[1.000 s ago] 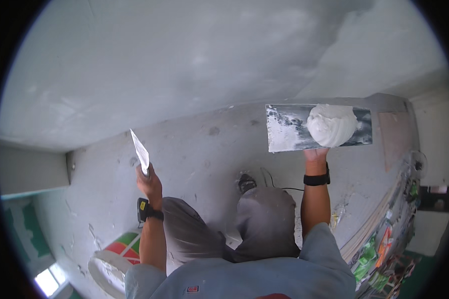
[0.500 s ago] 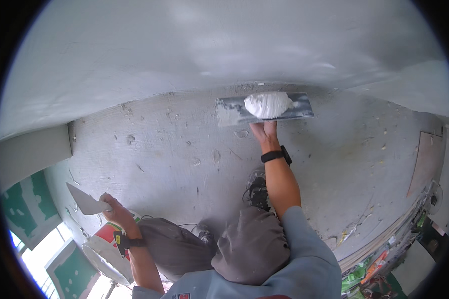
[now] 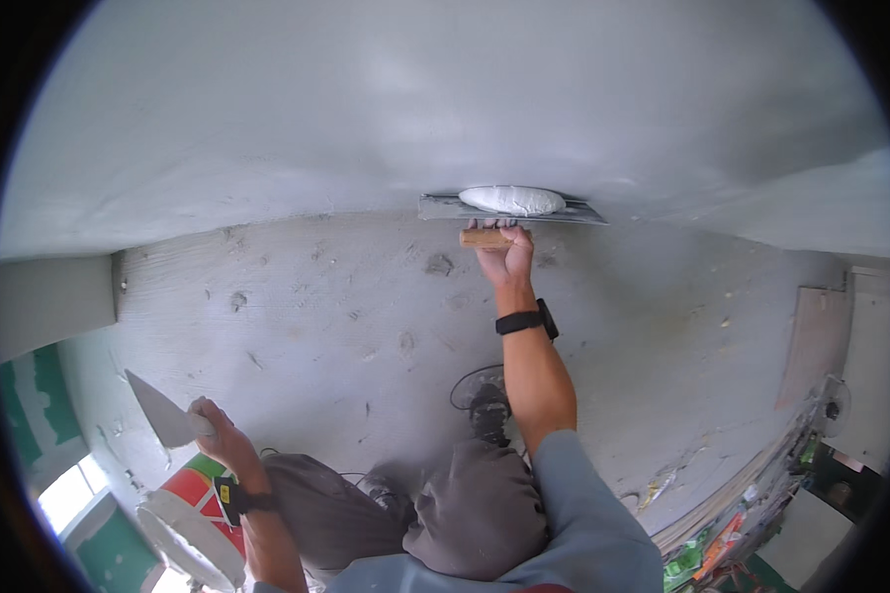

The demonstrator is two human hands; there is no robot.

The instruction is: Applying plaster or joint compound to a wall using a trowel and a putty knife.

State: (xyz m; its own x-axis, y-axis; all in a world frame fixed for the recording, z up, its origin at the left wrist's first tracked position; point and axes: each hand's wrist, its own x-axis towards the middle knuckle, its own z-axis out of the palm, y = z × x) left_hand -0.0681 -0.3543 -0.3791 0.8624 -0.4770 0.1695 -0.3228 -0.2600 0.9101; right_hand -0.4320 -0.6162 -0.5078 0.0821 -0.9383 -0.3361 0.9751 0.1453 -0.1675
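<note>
My right hand (image 3: 505,255) is wrapped round the wooden handle of a wide plastering trowel (image 3: 440,207). A thick white heap of plaster (image 3: 512,201) sits on the blade, which is tilted and close against the pale wall (image 3: 366,119); whether the two touch I cannot tell. Low on the left, my left hand (image 3: 229,443) grips the handle of a pointed trowel (image 3: 158,410), its blade aimed up and away. Just below that hand stands a red, green and white bucket (image 3: 190,484), partly hidden by my forearm.
A rough grey floor (image 3: 316,336) with spots and scuffs stretches between me and the wall. Stacked boards and mixed debris (image 3: 752,504) lie along the right side. A flat brownish board (image 3: 814,336) is at the far right. Green-and-white panels (image 3: 44,405) stand at the left.
The wide trowel has moved from over the floor to the wall and tipped, so its wooden handle now shows. My left hand keeps the pointed trowel and has shifted slightly.
</note>
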